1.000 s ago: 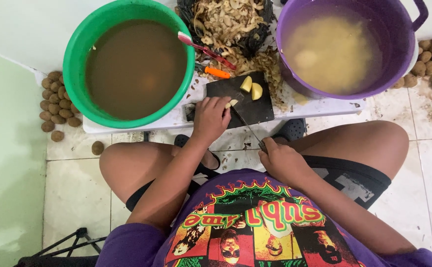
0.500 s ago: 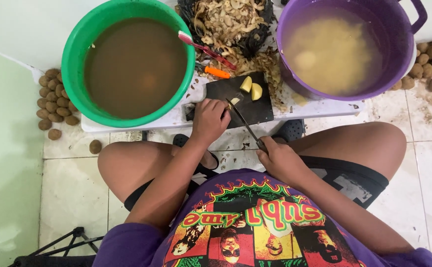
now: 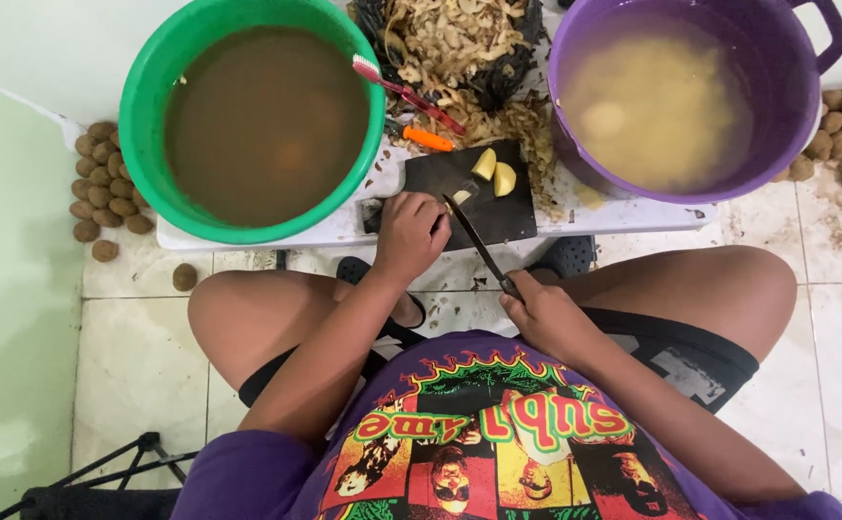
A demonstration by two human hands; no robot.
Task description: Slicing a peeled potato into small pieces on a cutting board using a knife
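My left hand point(image 3: 409, 231) presses down on a pale peeled potato piece point(image 3: 460, 196) at the near left of a small black cutting board point(image 3: 498, 207). My right hand point(image 3: 548, 316) grips the handle of a dark knife point(image 3: 479, 246), whose blade slants up to the piece beside my left fingers. Two yellow cut potato pieces point(image 3: 494, 173) lie at the far side of the board.
A green basin of brown water point(image 3: 151, 116) with a red toothbrush point(image 3: 404, 91) on its rim stands left; a purple basin of cloudy water point(image 3: 806, 116) stands right. Peels point(image 3: 450, 43) and an orange peeler point(image 3: 428, 140) lie between. Unpeeled potatoes point(image 3: 103, 183) sit on the floor.
The knife blade has swung up from near flat to a steeper slant against the piece under my left fingers. The view has shifted slightly.
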